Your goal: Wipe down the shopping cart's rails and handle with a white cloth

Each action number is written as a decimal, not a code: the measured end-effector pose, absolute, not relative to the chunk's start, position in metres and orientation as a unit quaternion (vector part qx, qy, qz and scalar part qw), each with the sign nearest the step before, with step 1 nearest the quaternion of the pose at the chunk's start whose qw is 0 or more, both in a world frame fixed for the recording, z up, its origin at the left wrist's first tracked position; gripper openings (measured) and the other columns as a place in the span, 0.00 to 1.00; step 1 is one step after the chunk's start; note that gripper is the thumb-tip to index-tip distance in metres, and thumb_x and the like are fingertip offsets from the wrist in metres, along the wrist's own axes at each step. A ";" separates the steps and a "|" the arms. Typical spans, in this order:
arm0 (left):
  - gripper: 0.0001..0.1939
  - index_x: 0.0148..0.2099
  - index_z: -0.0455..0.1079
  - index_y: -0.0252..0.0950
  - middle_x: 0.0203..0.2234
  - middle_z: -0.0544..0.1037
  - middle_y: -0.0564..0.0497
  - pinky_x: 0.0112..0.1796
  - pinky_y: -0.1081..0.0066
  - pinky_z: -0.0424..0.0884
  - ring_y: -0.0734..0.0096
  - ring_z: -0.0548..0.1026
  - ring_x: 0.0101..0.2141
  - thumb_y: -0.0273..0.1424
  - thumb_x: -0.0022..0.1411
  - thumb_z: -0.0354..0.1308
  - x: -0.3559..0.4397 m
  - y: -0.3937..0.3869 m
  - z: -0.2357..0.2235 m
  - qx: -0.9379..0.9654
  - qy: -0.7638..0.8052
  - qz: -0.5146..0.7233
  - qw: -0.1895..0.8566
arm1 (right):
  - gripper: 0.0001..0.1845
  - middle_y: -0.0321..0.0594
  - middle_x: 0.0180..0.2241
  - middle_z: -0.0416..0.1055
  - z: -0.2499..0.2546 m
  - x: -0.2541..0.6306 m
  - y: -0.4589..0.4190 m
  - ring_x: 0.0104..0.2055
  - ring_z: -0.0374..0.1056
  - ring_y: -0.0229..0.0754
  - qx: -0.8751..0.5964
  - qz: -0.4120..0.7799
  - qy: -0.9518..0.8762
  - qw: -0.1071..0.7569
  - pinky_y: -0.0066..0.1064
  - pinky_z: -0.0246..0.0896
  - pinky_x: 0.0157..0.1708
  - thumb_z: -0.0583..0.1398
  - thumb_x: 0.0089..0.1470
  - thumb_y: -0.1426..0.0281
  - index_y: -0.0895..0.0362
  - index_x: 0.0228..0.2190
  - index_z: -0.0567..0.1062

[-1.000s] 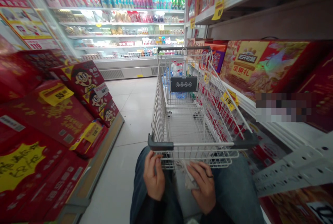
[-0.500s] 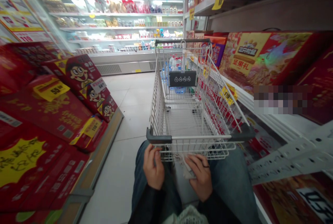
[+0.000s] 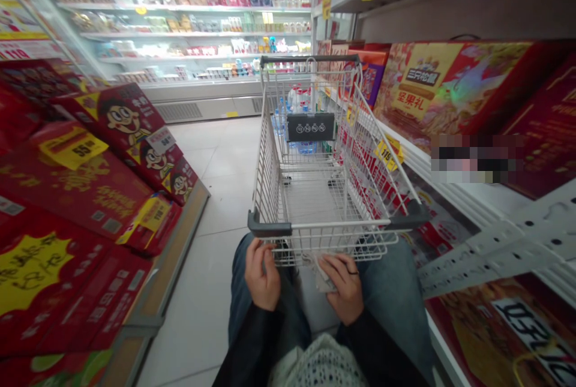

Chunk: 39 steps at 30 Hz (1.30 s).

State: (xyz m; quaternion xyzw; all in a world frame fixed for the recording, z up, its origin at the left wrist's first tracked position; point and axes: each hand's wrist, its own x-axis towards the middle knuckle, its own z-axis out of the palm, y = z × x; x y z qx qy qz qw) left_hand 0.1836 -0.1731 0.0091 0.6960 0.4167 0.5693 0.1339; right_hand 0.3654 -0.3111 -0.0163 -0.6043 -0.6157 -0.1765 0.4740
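Note:
In front of my knees stands a wire shopping cart with dark grey corner pieces, its basket holding nothing that I can see. My left hand is at the near left corner, fingers curled at the lower wire rim under the grey corner piece. A pale, crumpled cloth is pressed against the near lower wires by my right hand, whose fingers lie bent over it. A dark ring is on one right finger. The undersides of both hands are hidden.
Stacked red gift boxes line the left on a low platform. White shelves with boxed nuts run close along the cart's right side. Bottles stand on the floor past the cart, before a lit refrigerated display.
The view has tilted down and shifted a little, so the whole scene sits slightly higher and further left. Both hands keep about the same places on the cart.

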 end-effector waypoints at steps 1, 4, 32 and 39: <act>0.16 0.44 0.79 0.37 0.51 0.79 0.43 0.57 0.63 0.72 0.61 0.77 0.57 0.36 0.77 0.50 0.184 -0.173 0.010 0.696 0.418 0.568 0.134 | 0.44 0.42 0.52 0.80 -0.016 0.366 -0.312 0.55 0.69 0.51 -0.605 -0.183 -0.612 0.475 0.47 0.73 0.53 0.54 0.41 0.85 0.50 0.59 0.78; 0.17 0.44 0.79 0.37 0.51 0.79 0.43 0.57 0.64 0.72 0.61 0.77 0.57 0.36 0.77 0.50 0.185 -0.174 0.011 0.697 0.416 0.568 0.133 | 0.43 0.42 0.53 0.79 -0.017 0.371 -0.315 0.56 0.69 0.52 -0.606 -0.208 -0.599 0.480 0.49 0.72 0.54 0.54 0.43 0.85 0.51 0.60 0.77; 0.17 0.41 0.77 0.37 0.48 0.78 0.44 0.57 0.62 0.71 0.59 0.76 0.55 0.37 0.76 0.50 0.188 -0.170 0.010 0.686 0.431 0.571 0.136 | 0.33 0.43 0.52 0.79 -0.021 0.387 -0.321 0.56 0.69 0.51 -0.600 -0.225 -0.585 0.497 0.47 0.70 0.54 0.57 0.54 0.84 0.52 0.58 0.78; 0.14 0.42 0.76 0.38 0.48 0.78 0.44 0.56 0.63 0.71 0.60 0.76 0.54 0.35 0.76 0.50 0.186 -0.171 0.011 0.699 0.410 0.570 0.137 | 0.32 0.42 0.51 0.80 -0.019 0.382 -0.322 0.54 0.70 0.49 -0.608 -0.206 -0.591 0.488 0.46 0.72 0.53 0.58 0.54 0.84 0.51 0.56 0.79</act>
